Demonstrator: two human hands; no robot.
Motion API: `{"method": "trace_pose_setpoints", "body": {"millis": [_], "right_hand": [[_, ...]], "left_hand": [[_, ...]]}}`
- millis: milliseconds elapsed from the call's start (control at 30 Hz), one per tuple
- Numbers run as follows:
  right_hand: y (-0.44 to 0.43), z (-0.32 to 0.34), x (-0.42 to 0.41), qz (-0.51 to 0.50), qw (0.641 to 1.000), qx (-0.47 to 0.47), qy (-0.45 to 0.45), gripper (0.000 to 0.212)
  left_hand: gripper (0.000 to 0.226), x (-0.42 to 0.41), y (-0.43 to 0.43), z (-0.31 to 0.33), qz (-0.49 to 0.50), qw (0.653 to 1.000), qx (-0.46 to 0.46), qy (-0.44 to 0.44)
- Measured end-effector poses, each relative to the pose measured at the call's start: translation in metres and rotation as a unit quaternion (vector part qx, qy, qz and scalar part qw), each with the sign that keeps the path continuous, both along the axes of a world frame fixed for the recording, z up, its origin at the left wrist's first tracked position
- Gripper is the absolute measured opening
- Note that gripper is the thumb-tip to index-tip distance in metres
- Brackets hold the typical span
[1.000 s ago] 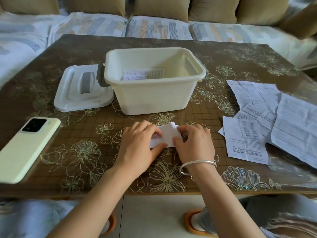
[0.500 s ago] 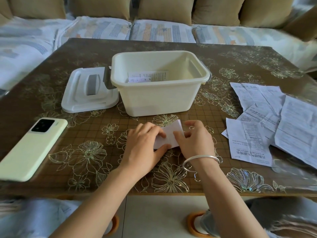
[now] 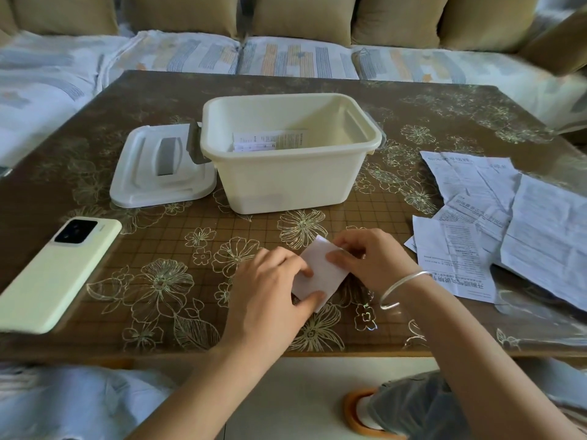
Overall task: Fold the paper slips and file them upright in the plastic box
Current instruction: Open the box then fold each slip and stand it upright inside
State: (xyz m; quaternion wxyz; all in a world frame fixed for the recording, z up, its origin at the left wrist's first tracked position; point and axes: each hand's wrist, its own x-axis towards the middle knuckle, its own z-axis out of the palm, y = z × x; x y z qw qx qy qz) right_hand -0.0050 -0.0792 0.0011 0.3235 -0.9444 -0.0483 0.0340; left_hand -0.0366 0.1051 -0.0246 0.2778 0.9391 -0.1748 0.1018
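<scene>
A small folded white paper slip [image 3: 320,274] lies on the table near the front edge, between both hands. My left hand [image 3: 270,287] pinches its left and lower edge with thumb and fingers. My right hand [image 3: 371,258], with a silver bangle on the wrist, holds the slip's upper right edge with curled fingers. Behind them stands the cream plastic box [image 3: 286,182], open, with folded slips [image 3: 270,141] standing against its front wall inside. A pile of unfolded printed paper sheets [image 3: 495,223] lies to the right.
The box's white lid [image 3: 162,166] with a grey handle lies left of the box. A pale green phone [image 3: 54,274] rests face down at the front left. The brown floral table [image 3: 428,115] is backed by a sofa with cushions [image 3: 301,55].
The slip has been turned and folded flatter between my hands. Both hands stayed at the same spot on the table, and the camera tilted down slightly.
</scene>
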Motion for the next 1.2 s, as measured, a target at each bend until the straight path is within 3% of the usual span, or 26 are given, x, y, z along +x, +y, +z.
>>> {"method": "trace_pose_setpoints", "body": {"millis": [67,233,467,600,767,1067,1200], "right_hand": [[0.0,-0.002,0.0,-0.009,1.0,-0.002,0.001,0.009],[-0.001,-0.001,-0.013,0.003,0.999,-0.041,-0.004,0.038],[0.012,-0.019,-0.039,-0.026,0.985,-0.047,-0.165,0.043],[0.018,-0.023,-0.048,-0.024,0.979,-0.021,-0.2,0.036],[0.022,-0.025,-0.06,0.01,0.971,-0.014,-0.239,0.031],[0.028,-0.035,-0.069,0.037,0.946,-0.119,-0.298,0.024],[0.025,-0.036,-0.068,0.046,0.941,-0.125,-0.311,0.023]], "left_hand": [[0.033,0.001,-0.004,0.002,0.011,1.0,0.002,-0.005],[0.038,-0.001,-0.006,-0.003,0.034,0.998,0.038,-0.04],[0.04,-0.001,0.001,-0.005,0.017,0.996,0.063,-0.066],[0.033,0.004,0.02,-0.011,-0.003,1.0,-0.002,-0.013],[0.033,-0.001,0.022,-0.014,0.027,0.997,0.037,-0.061],[0.056,-0.008,0.019,-0.008,0.037,0.998,0.009,-0.041],[0.05,-0.007,0.019,-0.005,-0.016,0.995,0.035,-0.092]]}}
